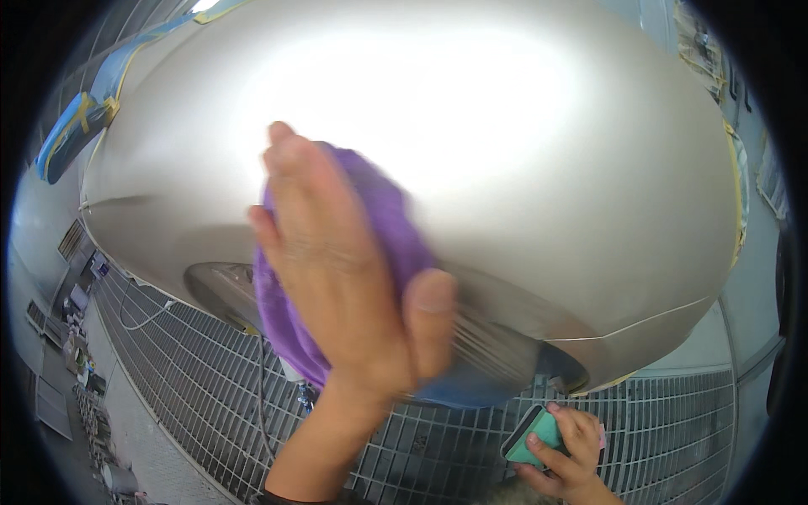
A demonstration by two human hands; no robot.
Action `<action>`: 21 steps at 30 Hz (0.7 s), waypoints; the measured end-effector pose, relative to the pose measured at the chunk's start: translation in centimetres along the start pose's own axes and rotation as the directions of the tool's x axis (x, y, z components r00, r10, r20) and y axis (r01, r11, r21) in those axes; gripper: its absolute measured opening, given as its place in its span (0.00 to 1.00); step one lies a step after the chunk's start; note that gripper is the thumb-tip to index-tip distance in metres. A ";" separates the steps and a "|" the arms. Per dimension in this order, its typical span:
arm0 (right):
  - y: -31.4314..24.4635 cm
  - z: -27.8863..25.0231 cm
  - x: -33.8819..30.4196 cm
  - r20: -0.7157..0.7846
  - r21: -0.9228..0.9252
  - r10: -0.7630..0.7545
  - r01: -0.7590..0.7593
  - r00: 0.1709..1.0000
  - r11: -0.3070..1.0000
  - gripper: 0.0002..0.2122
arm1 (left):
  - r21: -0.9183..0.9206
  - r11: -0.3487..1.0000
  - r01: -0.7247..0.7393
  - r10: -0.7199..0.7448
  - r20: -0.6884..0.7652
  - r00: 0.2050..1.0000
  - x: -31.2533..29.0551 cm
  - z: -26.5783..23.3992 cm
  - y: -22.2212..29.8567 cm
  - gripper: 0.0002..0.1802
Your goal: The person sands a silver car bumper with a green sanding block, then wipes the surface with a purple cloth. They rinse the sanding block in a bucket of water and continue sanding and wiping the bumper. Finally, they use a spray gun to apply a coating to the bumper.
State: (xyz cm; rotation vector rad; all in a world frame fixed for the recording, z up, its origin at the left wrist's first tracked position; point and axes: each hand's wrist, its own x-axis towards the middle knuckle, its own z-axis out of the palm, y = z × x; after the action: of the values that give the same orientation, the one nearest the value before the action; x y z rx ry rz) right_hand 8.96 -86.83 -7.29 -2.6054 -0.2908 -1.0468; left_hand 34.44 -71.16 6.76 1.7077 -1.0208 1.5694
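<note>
My left hand [337, 269] is laid flat over a purple cloth [391, 210], holding it under the palm against the front of a silver-beige car hood [539, 194]. Its fingers stretch forward, slightly smeared by motion, and the thumb points off to the right. Cloth shows on both sides of the hand; the part beneath is hidden. Lower down at the right, my right hand [572, 454] grips a green block with a dark face [539, 433], probably a sanding block. That hand hangs over the floor grating, apart from the car.
A car mirror wrapped in blue masking [71, 139] sticks out at the left. Yellow tape [741, 194] edges the hood at the right. Below the bumper lies metal floor grating [665, 429], with a hose [263, 396] across it. Assorted items [80, 353] line the left wall.
</note>
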 end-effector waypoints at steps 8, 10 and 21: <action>1.0 0.5 -3.5 0.004 -0.006 0.077 -0.077 0.997 0.997 0.21 | -0.216 0.953 -0.210 0.252 0.187 0.950 -3.0 2.7 9.4 0.36; 1.3 1.0 -4.7 -0.002 -0.008 0.063 -0.063 0.998 0.998 0.21 | -0.231 0.921 -0.314 0.356 0.169 0.919 -3.6 3.2 9.4 0.35; 1.0 1.0 -5.1 0.023 -0.042 0.247 -0.246 0.969 0.968 0.26 | 0.148 0.922 -0.357 0.340 0.128 0.932 -1.5 0.8 1.1 0.29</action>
State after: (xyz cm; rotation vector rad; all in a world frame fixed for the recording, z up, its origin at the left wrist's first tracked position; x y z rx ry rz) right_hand 6.31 -87.78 -11.74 -2.6079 0.0479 -0.9381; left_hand 33.96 -72.17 5.13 1.8062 -1.3357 1.8542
